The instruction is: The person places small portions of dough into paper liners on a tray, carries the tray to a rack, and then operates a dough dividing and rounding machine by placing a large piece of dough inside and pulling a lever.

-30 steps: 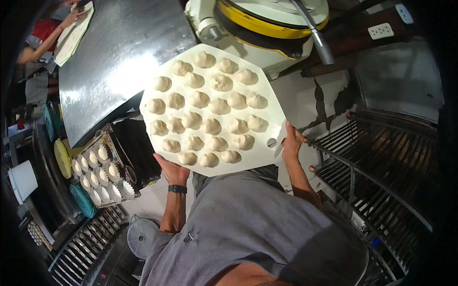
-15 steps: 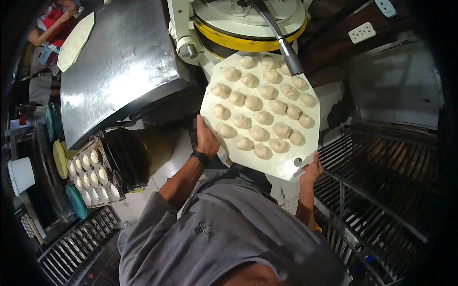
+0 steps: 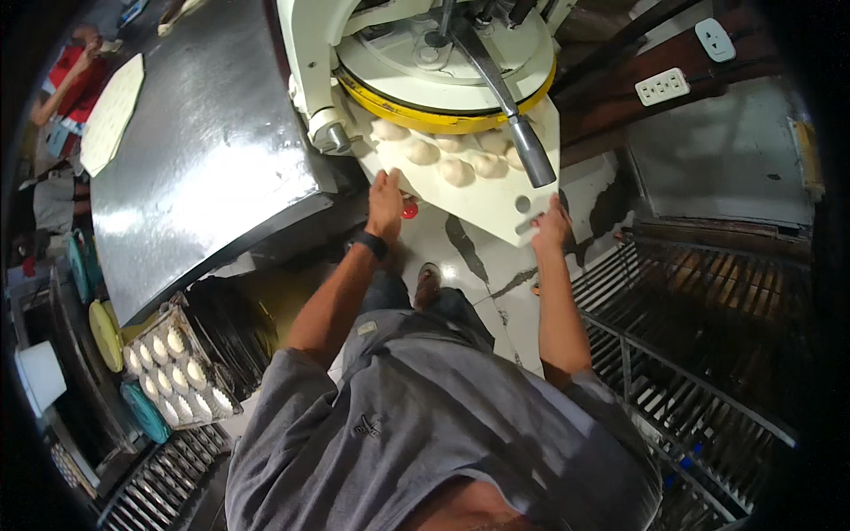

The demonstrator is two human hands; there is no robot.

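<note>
A cream-coloured board (image 3: 482, 205) with rounded dough balls (image 3: 456, 171) on it lies partly inside a cream dough-dividing machine (image 3: 407, 75). The machine's round head, with its yellow ring (image 3: 416, 117), hides the far part of the board and any dough there. My left hand (image 3: 386, 212) grips the board's left edge, fingers upward. At the near right corner, by two round holes, my right hand (image 3: 552, 226) is closed on the board. A metal lever with a dark grip (image 3: 531, 150) slants down over the board's right side.
On the left stands a steel table (image 3: 204, 168) bearing another pale board (image 3: 113, 115). Below it is a stack of moulds with pale dough (image 3: 177, 367). A dark slatted metal rack (image 3: 673, 354) is close on my right. Another person in red (image 3: 75, 80) works at far left.
Both hands have moved the board forward, away from me, under the machine's head. Most of the dough balls seen before are now hidden beneath it.
</note>
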